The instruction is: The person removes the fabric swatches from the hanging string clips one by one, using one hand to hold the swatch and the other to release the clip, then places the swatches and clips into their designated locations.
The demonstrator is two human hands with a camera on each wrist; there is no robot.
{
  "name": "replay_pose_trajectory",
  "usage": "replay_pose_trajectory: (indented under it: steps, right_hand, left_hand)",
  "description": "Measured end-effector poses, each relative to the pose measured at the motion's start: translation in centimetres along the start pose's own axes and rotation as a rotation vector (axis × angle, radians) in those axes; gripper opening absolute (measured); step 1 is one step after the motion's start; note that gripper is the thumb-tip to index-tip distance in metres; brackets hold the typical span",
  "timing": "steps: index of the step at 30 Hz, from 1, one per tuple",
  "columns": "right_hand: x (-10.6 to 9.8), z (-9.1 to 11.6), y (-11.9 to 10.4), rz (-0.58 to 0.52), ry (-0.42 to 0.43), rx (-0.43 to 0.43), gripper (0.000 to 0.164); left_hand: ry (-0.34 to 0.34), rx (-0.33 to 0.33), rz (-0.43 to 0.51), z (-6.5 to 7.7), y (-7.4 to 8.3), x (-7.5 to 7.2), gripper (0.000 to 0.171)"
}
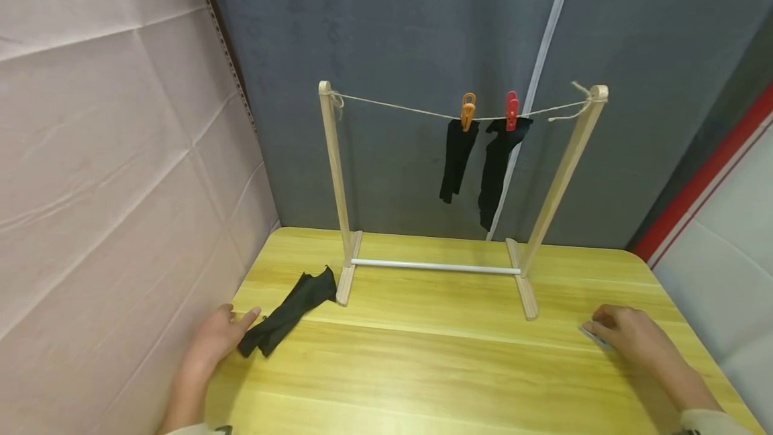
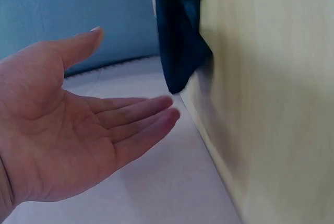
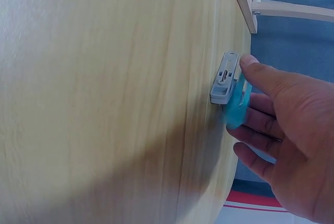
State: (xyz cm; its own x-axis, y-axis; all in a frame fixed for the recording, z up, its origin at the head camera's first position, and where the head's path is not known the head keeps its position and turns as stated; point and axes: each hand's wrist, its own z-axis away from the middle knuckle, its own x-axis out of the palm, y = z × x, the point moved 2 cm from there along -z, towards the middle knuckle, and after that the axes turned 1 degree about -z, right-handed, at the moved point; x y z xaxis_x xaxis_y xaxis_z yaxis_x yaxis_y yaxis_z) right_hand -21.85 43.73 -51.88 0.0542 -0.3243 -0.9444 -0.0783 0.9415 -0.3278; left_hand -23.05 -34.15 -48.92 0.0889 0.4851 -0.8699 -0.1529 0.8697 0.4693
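Observation:
My left hand [image 1: 216, 335] is at the left of the table, fingers straight and thumb spread, with nothing in the palm. Beside its thumb lies a black cloth garment [image 1: 292, 311], like a small pair of trousers; in the left wrist view the garment [image 2: 180, 36] hangs just past the fingertips. At the right, my right hand [image 1: 631, 334] is low over the table. Its thumb and fingers pinch a teal clothespin [image 3: 239, 101], right beside a grey clothespin [image 3: 225, 80] on the table.
A wooden drying rack [image 1: 338, 173] stands at the back, with a string line [image 1: 398, 107] between its posts. An orange clothespin [image 1: 468, 111] and a red clothespin [image 1: 512, 111] hold two black cloths [image 1: 459, 156] on it. A white bar [image 1: 435, 266] joins the rack's feet.

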Motion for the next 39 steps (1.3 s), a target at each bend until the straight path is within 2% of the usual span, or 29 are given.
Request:
replay_pose_trajectory:
  steps: [3, 6, 10, 15, 20, 26, 33, 39]
  right_hand:
    - [-0.1, 0.0, -0.2, 0.005, 0.008, 0.002, 0.058]
    - [-0.4, 0.1, -0.3, 0.011, 0.014, 0.006, 0.061]
    - [-0.8, 0.3, -0.6, 0.015, 0.031, 0.019, 0.067]
    - [-1.3, 0.2, -1.6, 0.004, 0.095, 0.028, 0.081]
    - [-2.1, 0.0, -3.7, 0.0, 0.213, 0.015, 0.09]
    - [-3.7, 0.1, -6.6, -0.038, 0.366, -0.023, 0.092]
    - [-6.0, 0.2, -10.0, -0.048, 0.446, -0.056, 0.108]
    - [-8.0, 0.0, -12.7, -0.053, 0.502, -0.1, 0.115]
  left_hand:
    - [0.002, -0.014, 0.039, -0.3, 0.8, 0.1, 0.108]
    - [-0.03, -0.001, 0.089, -0.1, 2.0, 0.1, 0.114]
    - [-0.067, 0.083, 0.117, 0.7, 4.6, 0.1, 0.118]
    - [-0.052, 0.185, 0.135, 1.5, 8.1, 0.0, 0.126]
    - [0.006, 0.249, 0.147, 1.8, 10.6, -0.4, 0.132]
    - [0.103, 0.327, 0.208, 1.7, 12.4, 0.0, 0.133]
    - [0.215, 0.443, 0.324, 1.1, 15.3, 1.4, 0.129]
    - [0.249, 0.557, 0.39, 0.8, 17.7, 2.4, 0.124]
